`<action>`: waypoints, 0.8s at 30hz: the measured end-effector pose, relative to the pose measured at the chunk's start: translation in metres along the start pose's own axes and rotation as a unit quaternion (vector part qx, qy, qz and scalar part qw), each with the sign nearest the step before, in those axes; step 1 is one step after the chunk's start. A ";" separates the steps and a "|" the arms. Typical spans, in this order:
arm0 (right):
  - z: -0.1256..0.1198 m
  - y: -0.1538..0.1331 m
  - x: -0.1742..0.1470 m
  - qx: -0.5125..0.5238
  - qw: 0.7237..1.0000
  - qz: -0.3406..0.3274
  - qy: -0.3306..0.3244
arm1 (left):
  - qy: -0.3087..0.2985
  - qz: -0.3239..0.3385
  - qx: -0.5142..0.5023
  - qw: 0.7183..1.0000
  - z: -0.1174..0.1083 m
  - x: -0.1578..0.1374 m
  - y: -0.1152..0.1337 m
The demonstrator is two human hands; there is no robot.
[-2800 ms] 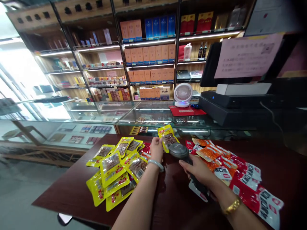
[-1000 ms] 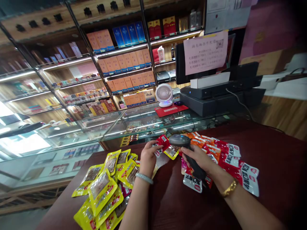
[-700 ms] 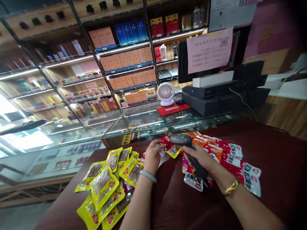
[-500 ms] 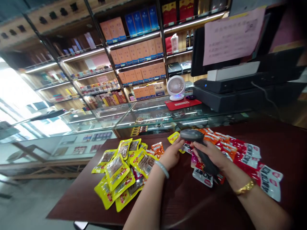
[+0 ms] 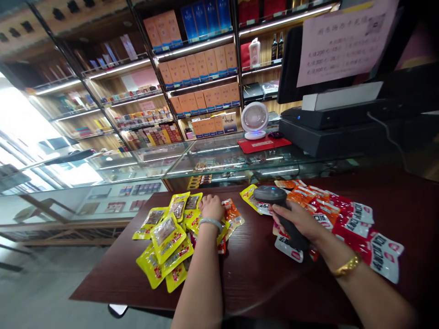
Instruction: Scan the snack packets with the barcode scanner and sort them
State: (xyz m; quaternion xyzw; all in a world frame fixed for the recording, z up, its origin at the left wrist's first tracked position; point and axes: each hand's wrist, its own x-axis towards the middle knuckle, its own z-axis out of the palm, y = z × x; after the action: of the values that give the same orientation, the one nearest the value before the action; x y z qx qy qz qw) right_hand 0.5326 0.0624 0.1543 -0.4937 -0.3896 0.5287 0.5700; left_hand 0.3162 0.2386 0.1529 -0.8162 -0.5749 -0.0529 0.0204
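Note:
My right hand grips a dark grey barcode scanner by its handle, head upward, with a small blue light on top. My left hand is at the back right of a pile of yellow snack packets, fingers curled down among them; its fingertips are hidden, so what they hold cannot be made out. Orange snack packets lie just right of this hand. Behind the scanner rests a single yellow packet. Red-and-white snack packets spread out to the right, partly covered by my right hand.
The dark brown table meets a glass display counter at its back. There stand a small white fan, a red mat and a monitor with a pink notice on it. Shelves of boxed goods line the wall.
My left hand has moved left from beside the scanner to the yellow pile. The orange packets next to it now lie further right. The scanner stays in my right hand, nearly in place.

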 end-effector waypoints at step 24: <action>-0.001 0.022 0.006 -0.091 0.995 -0.024 -0.042 | 0.106 -0.079 -0.417 0.899 0.009 0.014 0.007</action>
State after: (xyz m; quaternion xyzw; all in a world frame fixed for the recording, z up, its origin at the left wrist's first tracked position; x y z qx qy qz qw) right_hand 0.5297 0.0670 0.1326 -0.5117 -0.4715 0.4976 0.5179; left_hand 0.3282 0.2505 0.1461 -0.6912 -0.5574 -0.3754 -0.2657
